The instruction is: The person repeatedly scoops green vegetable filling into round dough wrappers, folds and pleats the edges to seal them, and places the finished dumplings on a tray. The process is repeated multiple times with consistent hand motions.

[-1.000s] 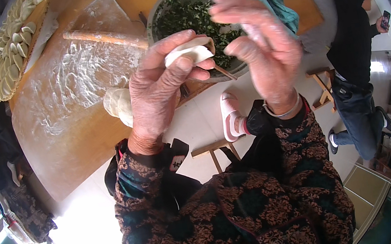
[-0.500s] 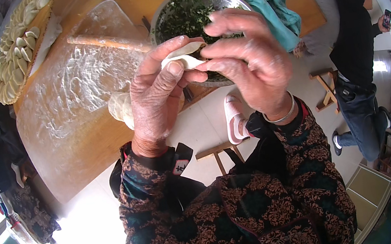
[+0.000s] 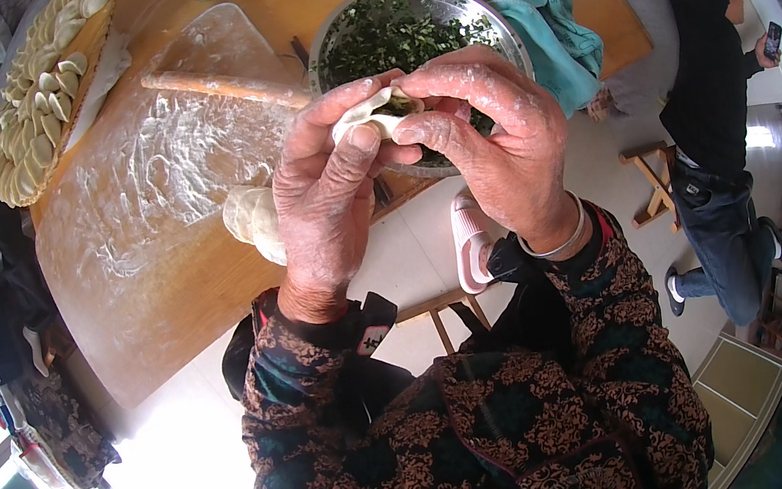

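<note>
Between both hands, held up in front of the metal bowl, is a dumpling (image 3: 362, 120), a white wrapper folded around dark green filling that shows through a gap at its right side. My left hand (image 3: 325, 173) pinches its left part, thumb in front and fingers behind. My right hand (image 3: 506, 131), dusted with flour, grips the right edge between thumb and forefinger. Just beyond the hands stands the metal bowl (image 3: 316, 65) of chopped green filling (image 3: 390, 32), partly hidden by my fingers. Beside my left wrist a pale lump of dough (image 3: 251, 223) lies at the table edge.
A rolling pin (image 3: 221, 88) rests on a floury board sheet (image 3: 136, 197). At the far left a tray of several finished dumplings (image 3: 38, 115) stands. A teal cloth (image 3: 544, 19) lies right of the bowl. A wooden stool (image 3: 647, 186) and a person holding a phone (image 3: 701, 87) are at right.
My right hand has closed in on the wrapper; its raised, spread fingers have come down and its thumb and forefinger now grip the right edge. The left hand has shifted slightly right.
</note>
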The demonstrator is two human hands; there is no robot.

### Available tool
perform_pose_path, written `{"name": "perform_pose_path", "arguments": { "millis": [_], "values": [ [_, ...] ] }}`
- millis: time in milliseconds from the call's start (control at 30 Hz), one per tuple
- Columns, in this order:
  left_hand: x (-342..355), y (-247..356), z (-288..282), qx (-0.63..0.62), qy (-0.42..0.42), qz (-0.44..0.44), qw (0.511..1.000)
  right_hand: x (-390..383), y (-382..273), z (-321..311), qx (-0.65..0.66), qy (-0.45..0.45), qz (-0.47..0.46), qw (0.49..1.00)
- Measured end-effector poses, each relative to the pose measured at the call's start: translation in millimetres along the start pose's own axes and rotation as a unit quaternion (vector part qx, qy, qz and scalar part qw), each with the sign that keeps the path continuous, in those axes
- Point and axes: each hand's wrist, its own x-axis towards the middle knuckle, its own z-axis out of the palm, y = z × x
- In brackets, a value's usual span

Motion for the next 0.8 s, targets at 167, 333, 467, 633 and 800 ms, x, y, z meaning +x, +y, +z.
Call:
{"name": "perform_pose_path", "arguments": {
  "millis": [167, 333, 467, 633, 800],
  "values": [
    [-2.5, 0.1, 0.5, -0.002, 0.008, -0.004, 1.0, 0.6, -0.1, 2.7, -0.031, 0.008, -0.027, 0.999],
    [-4.0, 2.3, -1.5, -0.031, 0.012, -0.03, 0.999, 0.9, -3.8, 5.0, -0.016, 0.017, -0.016, 1.0],
    [-4.1, 3.2, -3.5, -0.061, 0.015, -0.024, 0.998, 4.6, -4.5, 3.1, -0.034, 0.033, -0.068, 0.997],
    [-3.9, 2.5, -4.4, -0.032, 0.018, -0.023, 0.999, 8.4, -0.2, 1.1, -0.078, -0.038, -0.13, 0.988],
    [-3.9, 2.1, -4.5, -0.032, 0.015, -0.02, 0.999, 6.7, -2.7, -4.0, 0.044, -0.015, 0.01, 0.999]
  ]
}}
